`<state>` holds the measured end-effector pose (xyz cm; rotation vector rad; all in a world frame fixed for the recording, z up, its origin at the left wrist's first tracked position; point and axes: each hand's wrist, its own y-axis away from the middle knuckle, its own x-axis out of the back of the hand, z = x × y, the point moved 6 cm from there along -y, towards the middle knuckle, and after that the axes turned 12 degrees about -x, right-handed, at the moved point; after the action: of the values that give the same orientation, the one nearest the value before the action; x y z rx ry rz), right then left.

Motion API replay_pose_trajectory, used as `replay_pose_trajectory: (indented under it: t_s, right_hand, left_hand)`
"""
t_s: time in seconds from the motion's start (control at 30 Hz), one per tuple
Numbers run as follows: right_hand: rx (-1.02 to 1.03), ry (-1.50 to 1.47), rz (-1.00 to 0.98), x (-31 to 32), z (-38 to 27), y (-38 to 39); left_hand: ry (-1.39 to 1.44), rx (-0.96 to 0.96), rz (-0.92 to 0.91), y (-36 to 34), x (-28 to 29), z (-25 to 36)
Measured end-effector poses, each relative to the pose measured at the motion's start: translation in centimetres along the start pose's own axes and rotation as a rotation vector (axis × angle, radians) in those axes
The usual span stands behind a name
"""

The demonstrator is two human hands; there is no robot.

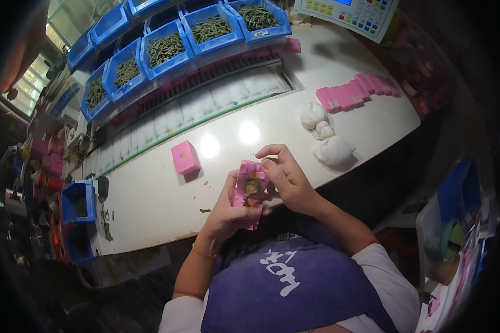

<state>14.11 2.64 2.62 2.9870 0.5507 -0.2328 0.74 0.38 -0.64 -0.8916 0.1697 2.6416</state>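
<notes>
1. A white worktable (150, 205) spreads in front of a person in a purple apron (339, 283).
2. Blue bins (221, 46) line its far side, several heaped with dark green twisted pieces (165, 51).
3. A pale keypad panel (366, 18) with coloured keys stands at the far right.
4. Pink packets (347, 95) lie in a row on the right of the tabletop.
5. A white cloth bundle (334, 151), tied at its middle, rests just beside them.
6. The left hand (223, 210) grips an opened pink wrapper from its left side.
7. The right hand (290, 178) meets the wrapper's upper right edge, thumb against it; whether it pinches, one cannot tell.
8. The opened pink wrapper (241, 195), greenish-brown contents showing, is held at the table's near edge.
9. A closed pink box (185, 157) sits on the tabletop, left of the hands.
</notes>
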Motion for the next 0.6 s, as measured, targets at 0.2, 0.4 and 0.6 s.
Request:
replay_pose_trajectory:
  t_s: [0.2, 0.4, 0.6]
  right_hand:
    - [0.091, 0.009, 0.023, 0.3, -0.1, 0.0]
    - [-0.242, -0.111, -0.135, 1.1, 0.1, -1.0]
    - [-0.37, -0.07, -0.215, 1.1, 4.3, -2.7]
  left_hand:
    - [-0.197, 0.004, -0.123, 0.1, 0.6, 0.0]
    - [-0.971, -0.532, -0.263, -0.1, -2.3, 3.8]
    - [-1.378, -0.759, -0.587, -0.1, -2.4, 3.0]
